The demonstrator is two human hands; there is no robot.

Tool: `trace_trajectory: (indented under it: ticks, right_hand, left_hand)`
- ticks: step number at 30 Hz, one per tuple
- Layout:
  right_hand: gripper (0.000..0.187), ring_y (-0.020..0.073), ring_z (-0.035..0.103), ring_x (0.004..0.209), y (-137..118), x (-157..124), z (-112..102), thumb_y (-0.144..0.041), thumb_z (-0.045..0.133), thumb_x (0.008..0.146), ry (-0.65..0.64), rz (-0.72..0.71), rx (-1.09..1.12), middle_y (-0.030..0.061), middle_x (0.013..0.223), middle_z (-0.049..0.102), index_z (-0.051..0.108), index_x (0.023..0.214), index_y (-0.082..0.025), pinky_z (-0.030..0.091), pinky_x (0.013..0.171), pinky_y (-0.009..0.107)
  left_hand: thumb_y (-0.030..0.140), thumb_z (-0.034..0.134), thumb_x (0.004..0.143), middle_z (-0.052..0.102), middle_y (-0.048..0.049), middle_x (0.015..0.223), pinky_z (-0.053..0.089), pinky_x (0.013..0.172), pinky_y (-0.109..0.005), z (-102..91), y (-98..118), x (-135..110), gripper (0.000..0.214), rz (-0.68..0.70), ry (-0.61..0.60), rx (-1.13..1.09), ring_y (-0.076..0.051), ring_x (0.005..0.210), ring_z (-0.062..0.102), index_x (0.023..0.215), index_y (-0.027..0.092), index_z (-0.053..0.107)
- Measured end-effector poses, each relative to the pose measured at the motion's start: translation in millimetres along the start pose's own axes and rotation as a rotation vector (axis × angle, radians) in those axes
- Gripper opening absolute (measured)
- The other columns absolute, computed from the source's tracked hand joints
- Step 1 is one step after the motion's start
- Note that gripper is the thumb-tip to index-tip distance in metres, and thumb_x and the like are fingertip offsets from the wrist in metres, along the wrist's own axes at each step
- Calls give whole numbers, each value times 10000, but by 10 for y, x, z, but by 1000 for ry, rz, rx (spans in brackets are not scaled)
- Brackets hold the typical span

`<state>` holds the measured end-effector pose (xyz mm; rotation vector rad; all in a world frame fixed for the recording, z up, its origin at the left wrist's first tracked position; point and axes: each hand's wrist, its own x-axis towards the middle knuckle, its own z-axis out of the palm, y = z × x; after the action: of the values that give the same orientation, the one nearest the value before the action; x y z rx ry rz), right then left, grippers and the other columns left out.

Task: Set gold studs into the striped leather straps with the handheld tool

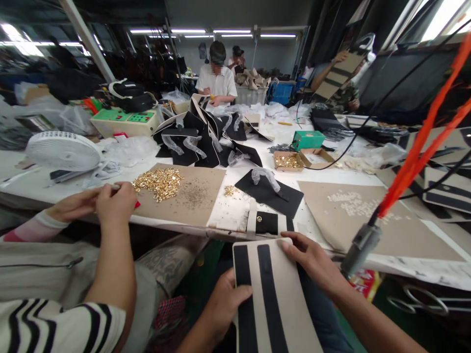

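Observation:
A beige panel (290, 294) with two black stripes is tilted over my lap, just off the table's front edge. My left hand (228, 304) grips its left edge, the thumb lying on a black stripe. At the top right corner my right hand (309, 255) pinches the panel between thumb and fingers. Just beyond it, a small beige and black piece (267, 223) with a gold ring lies at the table edge. A black panel (272, 193) with a plastic-wrapped strap rests behind that piece.
Beside me on the left, a co-worker's hands (114, 203) are near a pile of gold metal parts (160, 182). Small white pieces (349, 203) lie on cardboard at right. An orange cord with a grey connector (362, 247) hangs near my right arm. A white fan (62, 149) stands left.

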<state>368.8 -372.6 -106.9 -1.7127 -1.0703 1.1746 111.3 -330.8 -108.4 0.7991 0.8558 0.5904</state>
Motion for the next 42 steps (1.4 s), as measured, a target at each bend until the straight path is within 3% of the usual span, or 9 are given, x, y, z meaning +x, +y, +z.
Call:
trace_trajectory:
  ticks: [3, 7, 11, 17, 21, 24, 28, 32, 42]
  right_hand:
    - [613, 308, 750, 942, -4, -161, 145, -634, 742, 810, -186, 127, 383, 110, 1092, 782, 686, 1228, -189, 594, 858, 417]
    - [616, 307, 766, 897, -110, -175, 269, -552, 839, 737, -181, 124, 550, 125, 1066, 791, 685, 1196, -171, 602, 886, 448]
    - [494, 302, 763, 883, -148, -134, 253, -533, 793, 774, -111, 97, 348, 114, 1009, 798, 712, 1087, -160, 616, 804, 397]
    - [244, 260, 740, 765, -159, -22, 247, -417, 674, 849, -10, -7, -77, 67, 843, 789, 701, 856, -175, 561, 656, 309]
    - [218, 258, 731, 774, -285, 205, 252, -407, 659, 844, 118, -31, -238, 59, 815, 778, 690, 805, -194, 521, 653, 298]
    - [198, 258, 724, 793, -370, 446, 233, -395, 649, 846, 168, -65, -349, 59, 826, 775, 687, 801, -207, 492, 658, 294]
    - [170, 252, 711, 810, -396, 731, 211, -370, 622, 866, 184, -100, -449, 53, 857, 776, 684, 824, -217, 455, 655, 293]
    - [171, 258, 711, 832, -382, 877, 203, -365, 614, 876, 179, -78, -492, 58, 893, 782, 696, 842, -219, 444, 662, 297]
    - [133, 259, 710, 824, -415, 970, 218, -335, 616, 889, 158, -34, -555, 59, 885, 779, 701, 868, -234, 440, 683, 302]
  left_hand:
    - [253, 844, 714, 794, -78, 974, 598, 786, -358, 160, -252, 24, 440, -1, -77, -22, -284, 886, 752, 1135, 168, 750]
    - [387, 860, 724, 803, -110, 969, 603, 774, -376, 175, -122, 140, 495, -31, 10, 8, -296, 838, 767, 1151, 163, 747]
    - [493, 860, 721, 805, -118, 958, 603, 785, -382, 161, -19, 272, 501, -1, 77, 179, -312, 862, 768, 1072, 146, 771]
    - [408, 836, 734, 804, -114, 1039, 594, 848, -390, 117, 30, 564, 367, 96, 82, 393, -325, 961, 756, 984, 143, 794]
    - [361, 804, 751, 802, -101, 1075, 583, 883, -382, 137, 237, 804, 362, 161, 137, 498, -309, 1001, 754, 1054, 165, 783]
    - [337, 769, 754, 810, -93, 1004, 577, 821, -357, 152, 442, 1003, 275, 195, 176, 652, -302, 954, 758, 968, 166, 787]
    - [300, 730, 756, 809, -65, 914, 553, 761, -325, 137, 609, 1250, 176, 237, 169, 789, -286, 896, 752, 864, 172, 784]
    - [297, 701, 777, 801, -49, 880, 531, 725, -303, 112, 630, 1405, 166, 257, 173, 857, -267, 850, 743, 856, 175, 780]
    - [289, 682, 804, 800, -36, 892, 517, 747, -297, 135, 653, 1483, 144, 223, 209, 904, -251, 849, 733, 855, 195, 778]
